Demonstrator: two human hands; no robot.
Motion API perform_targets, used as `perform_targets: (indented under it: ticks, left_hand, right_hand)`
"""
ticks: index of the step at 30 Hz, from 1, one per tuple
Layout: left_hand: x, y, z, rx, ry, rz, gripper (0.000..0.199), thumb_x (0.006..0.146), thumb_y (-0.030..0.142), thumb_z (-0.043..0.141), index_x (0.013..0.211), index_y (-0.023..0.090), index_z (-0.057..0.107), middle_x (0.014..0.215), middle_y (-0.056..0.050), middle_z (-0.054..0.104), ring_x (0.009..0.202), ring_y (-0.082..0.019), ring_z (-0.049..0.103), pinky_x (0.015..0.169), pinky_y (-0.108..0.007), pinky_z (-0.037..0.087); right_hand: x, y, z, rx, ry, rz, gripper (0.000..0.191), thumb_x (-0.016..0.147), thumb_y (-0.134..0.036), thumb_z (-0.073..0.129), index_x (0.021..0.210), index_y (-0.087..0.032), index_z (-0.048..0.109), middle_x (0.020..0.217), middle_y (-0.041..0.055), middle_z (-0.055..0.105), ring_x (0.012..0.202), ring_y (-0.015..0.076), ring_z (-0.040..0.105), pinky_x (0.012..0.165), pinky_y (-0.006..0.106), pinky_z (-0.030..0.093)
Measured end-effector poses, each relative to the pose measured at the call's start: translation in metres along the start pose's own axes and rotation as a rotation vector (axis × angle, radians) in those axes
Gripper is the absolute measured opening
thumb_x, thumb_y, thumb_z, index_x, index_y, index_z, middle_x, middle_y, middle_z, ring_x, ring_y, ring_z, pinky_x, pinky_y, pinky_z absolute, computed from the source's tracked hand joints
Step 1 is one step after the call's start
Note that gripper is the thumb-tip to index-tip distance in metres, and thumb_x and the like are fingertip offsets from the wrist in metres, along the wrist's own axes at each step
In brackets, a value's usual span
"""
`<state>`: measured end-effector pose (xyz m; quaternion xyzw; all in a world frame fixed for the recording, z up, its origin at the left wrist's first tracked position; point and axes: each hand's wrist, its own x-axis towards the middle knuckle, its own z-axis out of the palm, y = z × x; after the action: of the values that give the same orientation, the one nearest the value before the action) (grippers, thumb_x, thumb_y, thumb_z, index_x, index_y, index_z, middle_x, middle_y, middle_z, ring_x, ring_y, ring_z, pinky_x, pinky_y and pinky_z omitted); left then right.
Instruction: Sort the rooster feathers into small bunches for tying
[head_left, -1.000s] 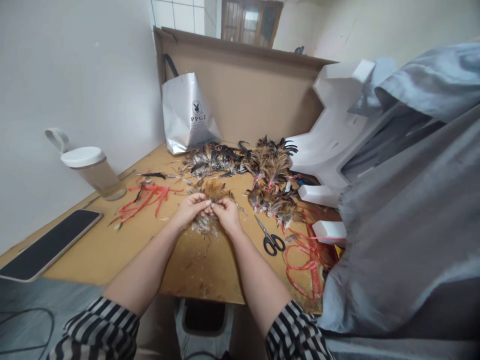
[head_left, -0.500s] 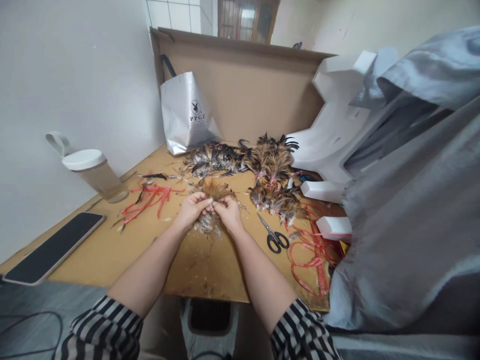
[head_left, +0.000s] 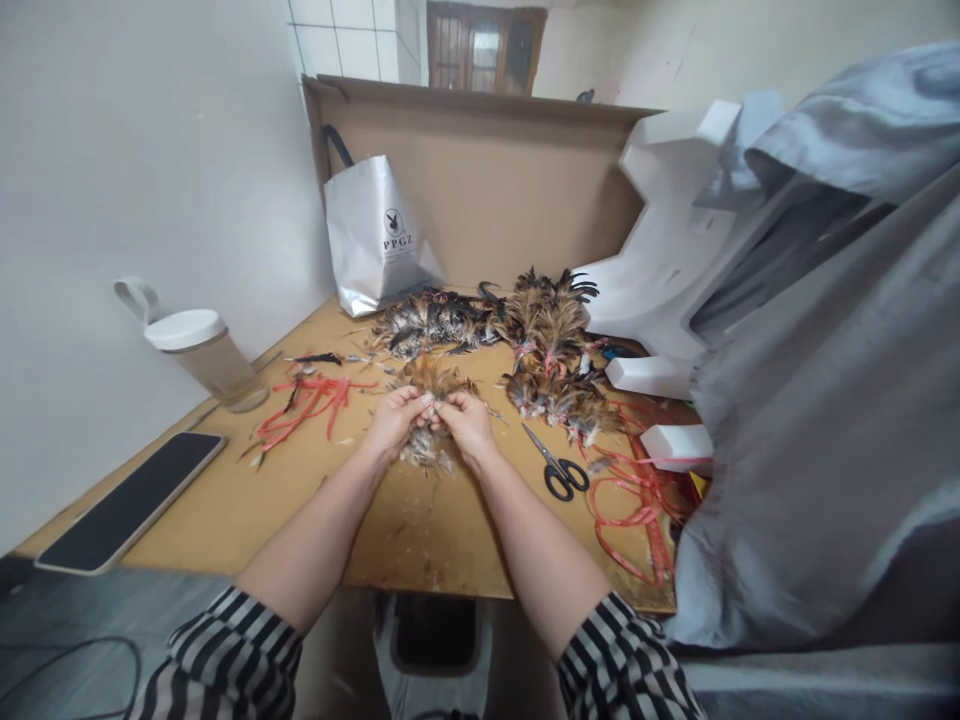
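Over the table's middle, my left hand (head_left: 397, 418) and my right hand (head_left: 463, 420) meet with thumbs and fingertips pinched together. Between them is a bunch of feathers (head_left: 429, 374), golden brown at the top, with pale fluffy ends (head_left: 426, 455) below my fingers. Both hands are closed on this bunch; the exact spot they pinch is partly hidden by the fingers. Black-handled scissors (head_left: 559, 470) lie to the right of my right hand. Tied brown feather bunches (head_left: 559, 400) lie beyond the scissors, and a heap of loose dark feathers (head_left: 435, 325) sits behind my hands.
Red plastic strips (head_left: 307, 405) lie at left, with more red strips (head_left: 634, 510) at the right edge. A phone (head_left: 131, 505) and a lidded cup (head_left: 210, 360) stand along the left side. A silver bag (head_left: 379, 240) leans at the back. White foam (head_left: 667, 240) and grey cloth (head_left: 795, 430) border the right.
The whole view has shifted slightly, so things on the table appear a little further right. My hands stay pinched together on the feather bunch, with only small finger movement.
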<state>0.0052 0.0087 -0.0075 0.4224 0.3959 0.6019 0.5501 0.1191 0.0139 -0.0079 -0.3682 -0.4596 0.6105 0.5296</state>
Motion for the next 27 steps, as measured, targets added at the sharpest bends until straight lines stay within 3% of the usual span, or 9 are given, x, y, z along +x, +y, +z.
perform_targets:
  ticks: [4, 11, 17, 24, 27]
  left_hand:
    - [-0.002, 0.002, 0.002, -0.048, -0.016, -0.048, 0.029, 0.056, 0.027, 0.074, 0.067, 0.012, 0.053, 0.052, 0.001, 0.056, 0.047, -0.006, 0.051, 0.047, -0.016, 0.039]
    - [0.001, 0.004, -0.004, 0.080, -0.038, -0.090, 0.028, 0.053, 0.025, 0.075, 0.073, 0.011, 0.061, 0.051, 0.002, 0.055, 0.041, -0.003, 0.044, 0.040, -0.014, 0.031]
    - [0.001, 0.004, -0.006, 0.147, -0.046, -0.029, 0.028, 0.054, 0.025, 0.074, 0.074, 0.011, 0.061, 0.054, 0.000, 0.058, 0.044, -0.006, 0.048, 0.042, -0.016, 0.033]
    - [0.000, 0.003, -0.005, 0.012, -0.091, -0.053, 0.026, 0.054, 0.022, 0.075, 0.071, 0.012, 0.058, 0.055, 0.000, 0.059, 0.048, -0.006, 0.051, 0.048, -0.017, 0.038]
    - [0.001, -0.001, -0.004, 0.033, -0.086, 0.011, 0.024, 0.056, 0.022, 0.073, 0.072, 0.012, 0.058, 0.055, 0.000, 0.059, 0.046, -0.006, 0.049, 0.047, -0.016, 0.037]
  right_hand:
    - [0.001, -0.002, -0.002, 0.021, 0.019, -0.007, 0.018, 0.056, -0.030, 0.064, 0.059, -0.017, 0.053, 0.050, -0.0028, 0.058, 0.048, 0.0101, 0.052, 0.052, 0.023, 0.043]
    - [0.001, -0.005, -0.010, -0.057, 0.070, -0.086, 0.021, 0.058, -0.032, 0.065, 0.059, -0.017, 0.052, 0.045, -0.0074, 0.049, 0.041, 0.0051, 0.037, 0.042, 0.019, 0.027]
    - [0.001, -0.006, -0.010, -0.057, 0.044, -0.078, 0.022, 0.058, -0.033, 0.066, 0.058, -0.016, 0.051, 0.044, -0.0070, 0.049, 0.040, 0.0058, 0.037, 0.043, 0.020, 0.026]
    - [-0.002, -0.010, -0.008, 0.001, -0.007, -0.081, 0.023, 0.059, -0.033, 0.065, 0.056, -0.017, 0.049, 0.041, -0.0070, 0.047, 0.038, 0.0063, 0.038, 0.042, 0.020, 0.027]
    - [-0.003, -0.011, -0.006, -0.017, 0.022, -0.077, 0.024, 0.058, -0.035, 0.067, 0.062, -0.018, 0.050, 0.043, -0.0076, 0.048, 0.038, 0.0064, 0.038, 0.041, 0.020, 0.027]
